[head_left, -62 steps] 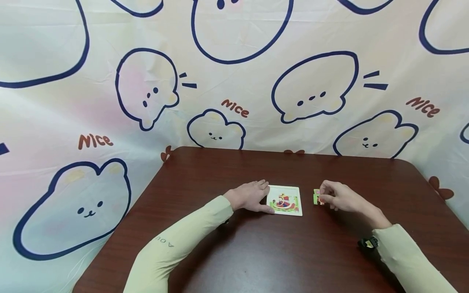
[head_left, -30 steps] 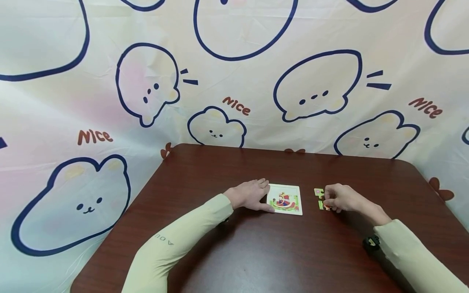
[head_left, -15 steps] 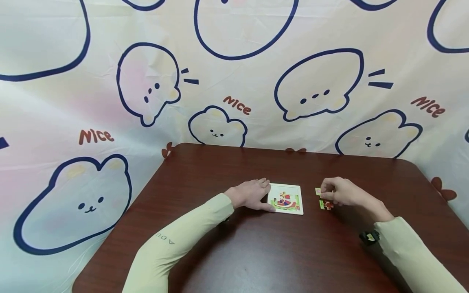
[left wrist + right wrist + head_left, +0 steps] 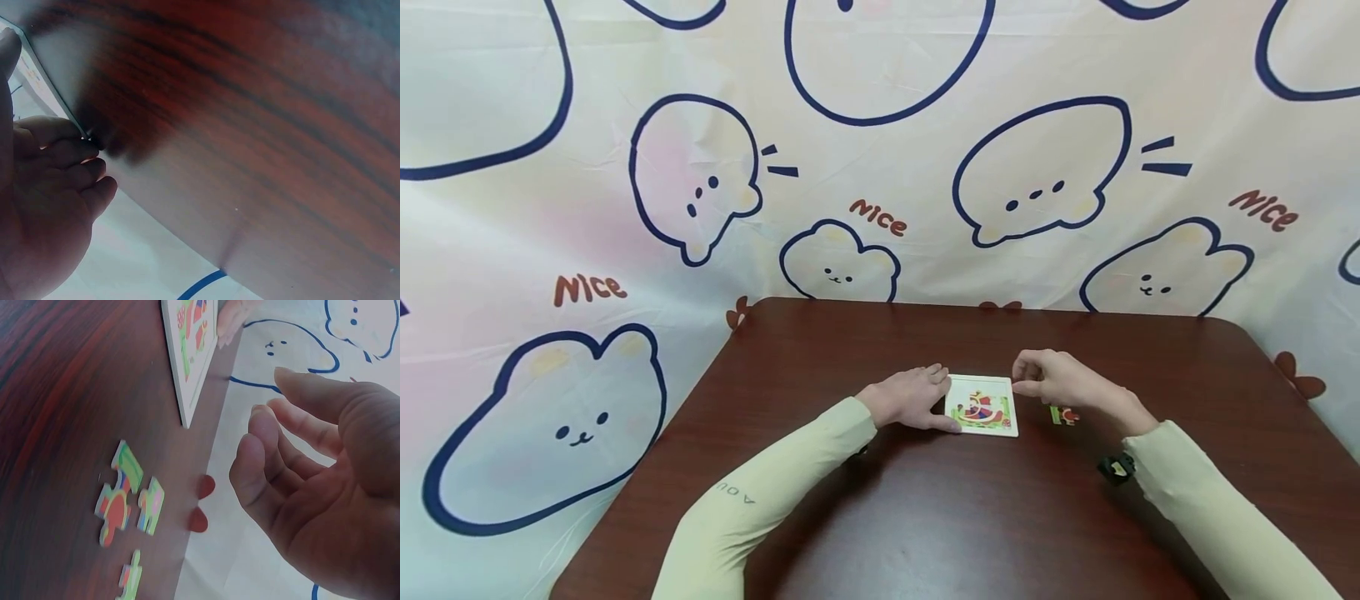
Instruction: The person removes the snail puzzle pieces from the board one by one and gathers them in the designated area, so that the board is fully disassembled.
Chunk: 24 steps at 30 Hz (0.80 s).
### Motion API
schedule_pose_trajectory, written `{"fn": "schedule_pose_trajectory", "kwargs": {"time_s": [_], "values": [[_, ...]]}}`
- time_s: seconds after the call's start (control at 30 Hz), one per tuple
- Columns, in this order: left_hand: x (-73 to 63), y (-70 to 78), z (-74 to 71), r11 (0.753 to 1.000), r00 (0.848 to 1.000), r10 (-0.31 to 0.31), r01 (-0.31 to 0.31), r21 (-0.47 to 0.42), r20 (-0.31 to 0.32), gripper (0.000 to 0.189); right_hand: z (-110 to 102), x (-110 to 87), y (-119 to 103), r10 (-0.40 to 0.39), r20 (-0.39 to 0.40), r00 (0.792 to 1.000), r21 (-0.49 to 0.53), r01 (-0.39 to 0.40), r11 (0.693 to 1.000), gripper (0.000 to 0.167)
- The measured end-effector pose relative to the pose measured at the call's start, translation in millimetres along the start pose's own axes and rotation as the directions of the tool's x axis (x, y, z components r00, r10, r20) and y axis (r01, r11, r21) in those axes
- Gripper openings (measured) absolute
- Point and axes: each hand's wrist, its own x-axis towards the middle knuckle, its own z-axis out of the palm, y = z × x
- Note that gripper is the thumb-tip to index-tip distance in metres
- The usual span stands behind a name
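The right hand (image 4: 1060,379) has moved toward 9 o'clock since half a second ago: it was above the loose pieces, and now its fingertips are just beside the right edge of the puzzle board (image 4: 992,386). By my judgement, the work has turned from the pieces back to the board, with nothing new fitted.

From left to right: the left hand (image 4: 906,400) lies at 9 o'clock of the board, its grip spread along the edge (as if to steady it). The board lies flat on the surface (image 4: 865,533), its picture only partly filled. The right hand is at 2 o'clock; its grip is loosely bent, and I see no piece between thumb and fingers.

In the right wrist view, a red-and-green piece (image 4: 116,509) lies loose, with a flower piece (image 4: 153,503) at its 3 o'clock and a third piece (image 4: 131,578) at 5 o'clock.
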Motion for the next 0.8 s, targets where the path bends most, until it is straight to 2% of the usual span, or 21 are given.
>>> {"fn": "schedule_pose_trajectory", "kwargs": {"time_s": [0.23,0.43,0.57,0.8], "values": [[-0.2,-0.7,-1.6,1.000,1.000,-0.008,0.008,-0.023,0.003,0.099,10,13.1,-8,-0.004,0.026,1.000,-0.009,0.004,1.000,0.025],[-1.8,-0.8,-2.9,0.999,1.000,-0.005,0.005,-0.036,0.005,0.099,18,22.4,-12,0.005,0.067,0.998,-0.060,0.000,0.998,0.035],[-2.3,-0.5,-2.7,1.000,1.000,-0.009,0.009,-0.028,0.002,0.099,22,25.9,-13,-0.005,0.092,0.996,-0.097,0.014,0.995,0.034],[-0.9,-0.2,-1.9,1.000,1.000,-0.004,0.004,-0.011,-0.001,0.101,32,28.9,-12,0.005,0.108,0.994,-0.095,0.006,0.995,0.032]]}}
